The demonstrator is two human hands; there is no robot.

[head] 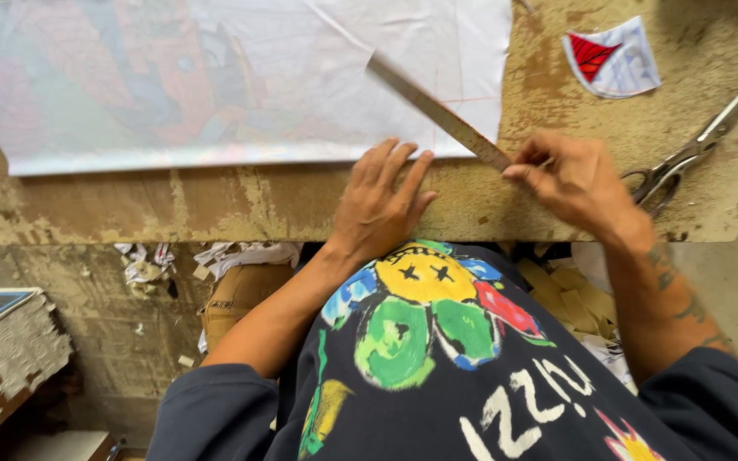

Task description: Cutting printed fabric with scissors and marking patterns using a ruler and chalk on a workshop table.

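while the left hand (379,205) rests flat, the right hand (574,181) pinches the ruler (437,109).

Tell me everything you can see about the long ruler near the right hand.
The ruler is a long, narrow, flat strip, grey-brown and worn, seemingly wood or metal. It lies diagonally: its far end rests on the white fabric sheet, its near end on the worn table. The right hand pinches the near end with its fingertips. The left hand lies flat beside it, not touching. Any markings are too blurred to tell.
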